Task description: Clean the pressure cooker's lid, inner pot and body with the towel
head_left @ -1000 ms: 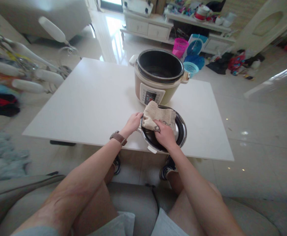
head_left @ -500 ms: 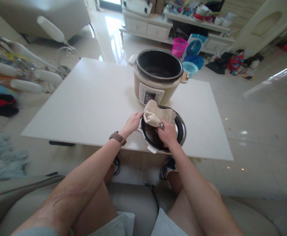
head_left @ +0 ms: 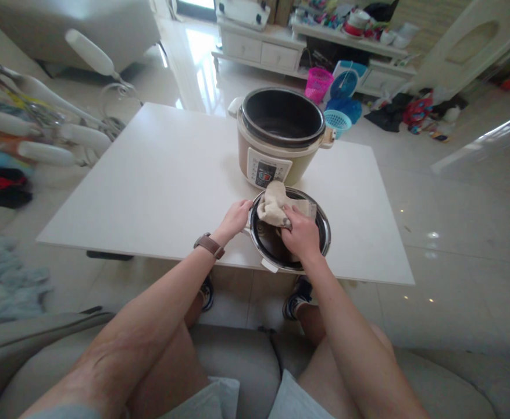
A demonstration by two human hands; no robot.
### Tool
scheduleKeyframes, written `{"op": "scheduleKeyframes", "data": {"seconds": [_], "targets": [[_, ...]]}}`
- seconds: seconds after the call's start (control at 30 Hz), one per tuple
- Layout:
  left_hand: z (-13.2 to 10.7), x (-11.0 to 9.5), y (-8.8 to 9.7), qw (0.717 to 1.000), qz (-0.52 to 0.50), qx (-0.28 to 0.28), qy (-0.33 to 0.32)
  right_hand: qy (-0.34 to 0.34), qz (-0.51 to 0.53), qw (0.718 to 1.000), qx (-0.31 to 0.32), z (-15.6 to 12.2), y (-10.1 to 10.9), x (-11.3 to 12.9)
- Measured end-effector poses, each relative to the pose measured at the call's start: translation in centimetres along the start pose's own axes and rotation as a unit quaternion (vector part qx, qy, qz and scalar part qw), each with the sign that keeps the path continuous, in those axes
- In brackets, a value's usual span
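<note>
A round pressure cooker lid (head_left: 327, 233) lies with its dark inner side up at the table's near edge. My left hand (head_left: 236, 217) is closed on the lid's left rim. Bunched in my right hand (head_left: 300, 233) is a beige cloth (head_left: 275, 203), which rests against the inside of the lid and covers part of it. Just behind the lid stands the electric pressure cooker (head_left: 276, 151), without its lid on, its dark inner pot (head_left: 283, 116) showing and its control panel facing me.
The white table (head_left: 163, 174) extends to both sides of the lid. Beyond it are a pink basket (head_left: 318, 84), a light blue basket (head_left: 337, 121) and a white cabinet (head_left: 261, 49). A rack with white padded ends (head_left: 47, 153) stands at the left.
My right hand has shifted slightly right and up across the lid's inside, and the cloth has moved and bunched differently with it. My left hand stays on the rim.
</note>
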State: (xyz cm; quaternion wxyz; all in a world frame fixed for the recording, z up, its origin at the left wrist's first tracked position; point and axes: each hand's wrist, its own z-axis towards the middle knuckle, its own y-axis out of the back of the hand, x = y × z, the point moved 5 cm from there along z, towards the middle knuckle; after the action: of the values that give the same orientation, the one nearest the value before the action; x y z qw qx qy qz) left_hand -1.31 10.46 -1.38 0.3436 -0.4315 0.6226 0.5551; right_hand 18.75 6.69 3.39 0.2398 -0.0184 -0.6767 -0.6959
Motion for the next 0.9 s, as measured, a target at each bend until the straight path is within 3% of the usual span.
{"op": "scheduleKeyframes", "data": {"seconds": [0.1,0.2,0.53,0.63,0.7,0.8,0.9], "targets": [[-0.1,0.1,-0.1,1.000,-0.022,-0.001,0.013,-0.002,0.001,0.998,0.064,0.1,-1.6,0.5],[-0.1,0.4,-0.1,0.999,-0.042,-0.003,0.025,0.000,-0.005,0.996,0.088,0.1,-2.1,0.6],[0.0,0.8,-0.2,0.998,-0.047,-0.003,0.040,-0.025,0.046,0.989,0.142,-0.2,-0.6,-0.2],[0.1,0.7,-0.1,0.998,-0.042,-0.003,0.039,-0.051,0.124,0.982,0.135,-0.1,-0.3,-1.4],[0.0,0.6,-0.1,0.999,-0.038,-0.001,0.035,-0.069,0.238,0.962,0.115,0.2,-0.1,-2.5],[-0.1,0.4,0.0,0.999,-0.029,0.000,0.032,-0.128,0.404,0.905,0.050,0.7,0.2,-4.6],[-0.2,0.1,0.1,0.999,-0.030,-0.003,0.032,-0.190,0.483,0.851,-0.076,0.9,0.9,-7.1]]}}
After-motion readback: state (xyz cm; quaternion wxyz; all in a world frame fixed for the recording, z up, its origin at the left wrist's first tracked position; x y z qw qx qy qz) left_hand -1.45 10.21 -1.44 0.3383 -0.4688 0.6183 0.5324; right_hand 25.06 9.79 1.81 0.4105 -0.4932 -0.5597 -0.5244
